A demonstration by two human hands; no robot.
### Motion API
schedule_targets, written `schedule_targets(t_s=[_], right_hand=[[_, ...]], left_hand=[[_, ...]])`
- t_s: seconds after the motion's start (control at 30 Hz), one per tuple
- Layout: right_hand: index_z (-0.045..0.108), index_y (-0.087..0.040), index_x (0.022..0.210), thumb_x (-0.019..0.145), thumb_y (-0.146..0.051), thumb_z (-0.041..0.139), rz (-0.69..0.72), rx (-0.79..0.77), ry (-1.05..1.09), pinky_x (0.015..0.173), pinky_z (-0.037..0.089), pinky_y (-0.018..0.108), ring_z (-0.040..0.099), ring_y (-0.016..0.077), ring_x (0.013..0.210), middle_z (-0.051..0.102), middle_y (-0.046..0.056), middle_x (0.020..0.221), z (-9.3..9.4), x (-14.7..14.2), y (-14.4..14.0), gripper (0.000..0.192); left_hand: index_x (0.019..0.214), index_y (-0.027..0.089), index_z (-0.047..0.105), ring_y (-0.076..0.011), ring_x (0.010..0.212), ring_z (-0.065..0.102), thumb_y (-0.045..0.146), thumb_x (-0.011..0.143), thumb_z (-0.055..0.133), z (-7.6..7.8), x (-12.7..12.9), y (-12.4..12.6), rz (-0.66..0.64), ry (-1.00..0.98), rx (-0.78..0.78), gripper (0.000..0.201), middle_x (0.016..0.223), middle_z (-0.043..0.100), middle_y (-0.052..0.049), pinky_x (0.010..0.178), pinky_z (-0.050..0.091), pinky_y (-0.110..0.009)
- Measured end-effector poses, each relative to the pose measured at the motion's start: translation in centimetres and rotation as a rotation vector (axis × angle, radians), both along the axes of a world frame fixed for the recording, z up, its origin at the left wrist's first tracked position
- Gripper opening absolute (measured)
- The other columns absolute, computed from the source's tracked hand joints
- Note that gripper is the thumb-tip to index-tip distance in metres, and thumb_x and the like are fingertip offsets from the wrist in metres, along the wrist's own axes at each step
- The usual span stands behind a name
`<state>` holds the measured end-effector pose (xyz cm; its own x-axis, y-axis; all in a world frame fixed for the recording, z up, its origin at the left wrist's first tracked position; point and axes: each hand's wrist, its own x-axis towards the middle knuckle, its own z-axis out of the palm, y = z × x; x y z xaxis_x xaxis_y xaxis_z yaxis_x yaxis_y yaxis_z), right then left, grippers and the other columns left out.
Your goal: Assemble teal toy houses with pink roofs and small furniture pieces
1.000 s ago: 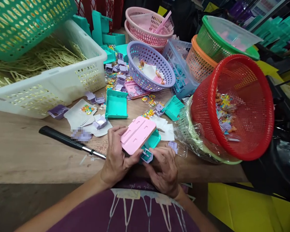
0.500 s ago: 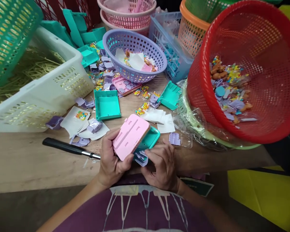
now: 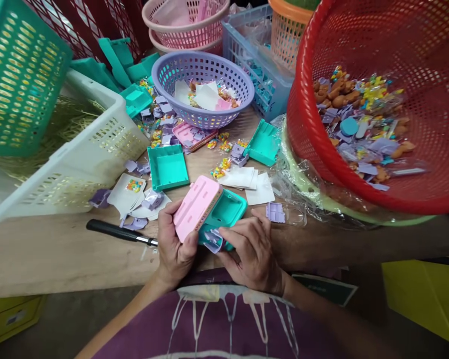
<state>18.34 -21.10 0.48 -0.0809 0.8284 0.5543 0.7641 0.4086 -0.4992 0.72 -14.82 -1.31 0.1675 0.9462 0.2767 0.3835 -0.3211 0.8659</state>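
Head view, left hand: the left hand [image 3: 174,244] comes up from the lower edge, forearm slanting in from the left, fingers curled around the near end of the pink lid [image 3: 196,207] with the thumb pressed against its lower edge.
Head view, right hand: the right hand [image 3: 252,252] lies palm down, knuckles up, fingers pointing left; thumb and forefinger pinch the small lilac part [image 3: 213,240] against the near corner of the teal case [image 3: 224,215].
Case: held just above the near edge of the wooden table [image 3: 41,254], between both hands; the pink lid stands tilted up on its left side, the teal half open to view.
Near the left hand: a black-handled tool [image 3: 114,231] lies on the table, its metal tip almost at the wrist.
Near the right hand: a loose lilac piece [image 3: 276,212] sits just beyond the knuckles; white cards [image 3: 247,180] lie past the case.
Further back: an open teal tray [image 3: 167,167], a lilac basket [image 3: 204,89], and a tipped red basket [image 3: 377,99] holding mixed small parts.
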Motion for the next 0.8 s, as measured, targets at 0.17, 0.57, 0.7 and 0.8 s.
schedule_targets(t_s=[0.17,0.57,0.7,0.8], right_hand=[[0.056,-0.016,0.111,0.090,-0.025,0.061,-0.057,0.013,0.006,0.095,0.041,0.051,0.060,0.0212,0.082,0.065,0.005,0.083,0.2,-0.5,0.0,0.024],[0.058,-0.020,0.106,0.085,-0.031,0.071,-0.001,-0.112,0.139,0.096,0.043,0.047,0.063,0.0206,0.089,0.067,0.004,0.091,-1.5,1.5,-0.1,0.027],[0.059,-0.020,0.102,0.084,-0.028,0.071,0.001,-0.106,0.114,0.099,0.040,0.049,0.063,0.0199,0.086,0.067,0.003,0.088,-1.8,1.3,-0.4,0.023],[0.059,-0.021,0.100,0.086,-0.027,0.068,0.010,-0.099,0.101,0.099,0.039,0.048,0.063,0.0198,0.086,0.067,0.003,0.088,-1.8,1.1,-0.6,0.018]], left_hand=[[0.130,0.019,0.042,-0.0264,0.108,0.055,0.065,0.086,0.052,0.4,0.1,-0.1,-0.027,0.036,0.059,0.064,0.118,0.052,-0.011,0.093,0.047,-0.042],[0.134,0.019,0.039,-0.0272,0.114,0.054,0.042,0.076,0.073,1.9,0.9,-0.3,-0.116,0.122,0.053,0.071,0.123,0.051,-0.012,0.100,0.046,-0.043],[0.143,0.018,0.030,-0.0295,0.124,0.050,0.036,0.074,0.074,3.3,1.0,-0.5,-0.141,0.132,-0.151,0.083,0.135,0.048,-0.014,0.106,0.044,-0.045],[0.144,0.019,0.031,-0.0314,0.128,0.048,0.033,0.073,0.074,4.3,1.0,-0.4,-0.197,0.163,-0.199,0.085,0.137,0.048,-0.014,0.108,0.042,-0.048]])
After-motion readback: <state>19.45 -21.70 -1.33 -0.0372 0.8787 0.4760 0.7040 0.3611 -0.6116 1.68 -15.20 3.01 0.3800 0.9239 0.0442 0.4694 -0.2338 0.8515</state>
